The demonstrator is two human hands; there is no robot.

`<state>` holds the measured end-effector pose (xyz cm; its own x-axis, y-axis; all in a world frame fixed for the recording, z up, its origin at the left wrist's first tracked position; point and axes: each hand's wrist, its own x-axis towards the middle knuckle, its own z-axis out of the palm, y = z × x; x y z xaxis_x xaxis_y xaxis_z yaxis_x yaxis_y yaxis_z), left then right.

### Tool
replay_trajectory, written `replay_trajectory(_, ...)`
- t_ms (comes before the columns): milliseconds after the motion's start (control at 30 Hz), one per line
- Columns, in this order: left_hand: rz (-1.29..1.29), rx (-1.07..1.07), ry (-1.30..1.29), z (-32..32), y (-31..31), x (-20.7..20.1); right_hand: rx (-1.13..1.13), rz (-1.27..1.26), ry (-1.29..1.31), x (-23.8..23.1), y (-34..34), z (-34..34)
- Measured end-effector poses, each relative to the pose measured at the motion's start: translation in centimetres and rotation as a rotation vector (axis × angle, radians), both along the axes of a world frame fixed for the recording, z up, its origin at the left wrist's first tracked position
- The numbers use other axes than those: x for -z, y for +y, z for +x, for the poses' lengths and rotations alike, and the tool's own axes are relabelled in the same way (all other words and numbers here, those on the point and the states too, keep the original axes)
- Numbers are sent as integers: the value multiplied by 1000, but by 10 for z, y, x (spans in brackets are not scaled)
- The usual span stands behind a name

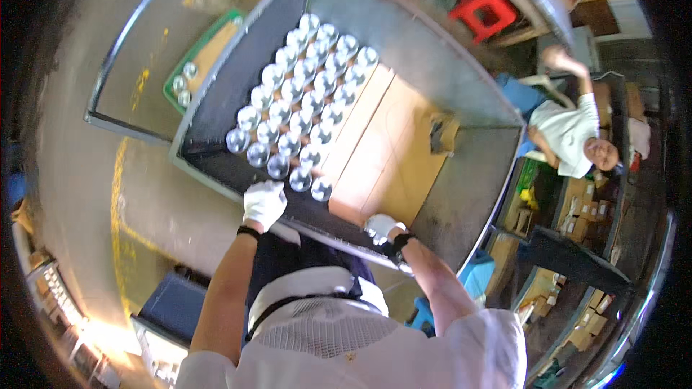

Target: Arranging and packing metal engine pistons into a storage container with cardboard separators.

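Several shiny round metal parts [292, 89] stand in slanting rows on the dark floor of a large grey walled bin [425, 43]. My left hand [264, 204], in a white glove, is closed at the bin's near wall, just short of the nearest parts; whatever its fingers hold is hidden. Further right, my gloved right hand [385, 227] is closed around a shiny metal piece that resembles the parts in the rows, though mostly covered by the fingers. It is beside the near edge of brown cardboard [382, 148] lying to the right of the rows.
A small dark-and-brown box [442, 135] sits on the cardboard's far right. Beyond the left wall, a green-rimmed tray [173, 86] holds similar round parts. A red stool [484, 13] stands behind the bin. Another person [569, 130] sits at the right near shelves with small boxes.
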<state>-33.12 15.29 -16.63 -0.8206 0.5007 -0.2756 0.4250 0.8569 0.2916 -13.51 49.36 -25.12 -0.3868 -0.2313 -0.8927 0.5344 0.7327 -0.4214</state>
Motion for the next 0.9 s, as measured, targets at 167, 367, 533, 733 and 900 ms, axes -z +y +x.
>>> replay_trajectory(167, 464, -213, 254, 22, -25, -58, -373, 291, 404, -21, -2, -21)
replay_trajectory(367, 436, -603, 479, 146, -174, -67, 416, -201, 1481, -335, -98, -189)
replay_trajectory(533, 277, -1023, 420, 256, -273, -59, 626, -614, 1710, -521, -238, -188)
replay_trajectory(733, 246, -1409, 303, 360, -313, -101, -267, -482, 716, -404, -386, -185)
replay_trajectory(900, 224, -1642, 371, 419, -327, -118, -787, -492, 453, -390, -527, -163)
